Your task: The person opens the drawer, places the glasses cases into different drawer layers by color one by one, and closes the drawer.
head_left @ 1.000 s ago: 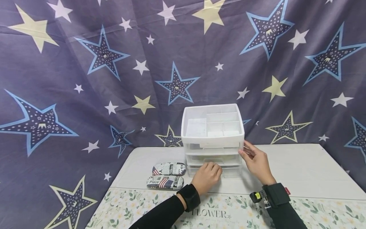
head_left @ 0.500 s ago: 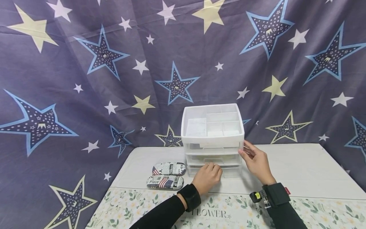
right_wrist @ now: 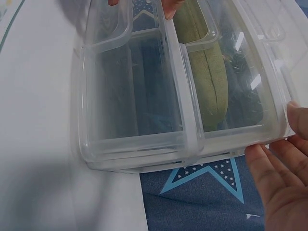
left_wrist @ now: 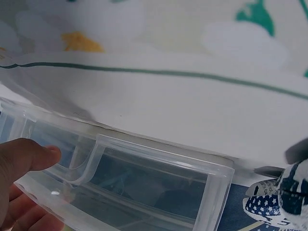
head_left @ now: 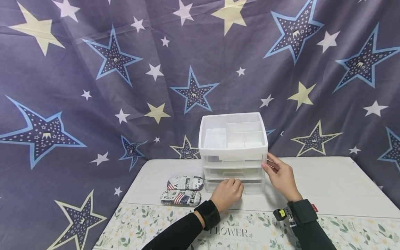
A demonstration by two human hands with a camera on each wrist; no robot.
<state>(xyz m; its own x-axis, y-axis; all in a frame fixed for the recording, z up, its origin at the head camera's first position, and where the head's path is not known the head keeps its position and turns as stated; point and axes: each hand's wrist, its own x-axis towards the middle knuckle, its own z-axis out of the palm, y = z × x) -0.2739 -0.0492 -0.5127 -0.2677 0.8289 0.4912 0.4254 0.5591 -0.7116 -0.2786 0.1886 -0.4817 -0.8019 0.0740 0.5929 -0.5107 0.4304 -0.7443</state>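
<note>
A white and clear plastic drawer unit [head_left: 232, 152] stands on the table, with a divided tray on top. My left hand [head_left: 227, 194] is at the front of its bottom drawer [left_wrist: 154, 178]; the thumb lies on the drawer front and the other fingers bend over its upper edge, pinching it. That drawer looks pushed in. My right hand [head_left: 281, 177] rests against the unit's right side, its fingers fairly straight along the wall and the thumb on the front corner. Through the middle drawer's clear front shows an olive-green, soft-looking oblong item [right_wrist: 209, 82] with a seam.
Left of the unit lie two oblong, rounded items with newsprint and flag patterns, a rear one [head_left: 185, 183] and a front one [head_left: 181, 198]. A floral cloth [head_left: 140, 222] covers the table's near part. A starry curtain [head_left: 93, 104] hangs close behind the table.
</note>
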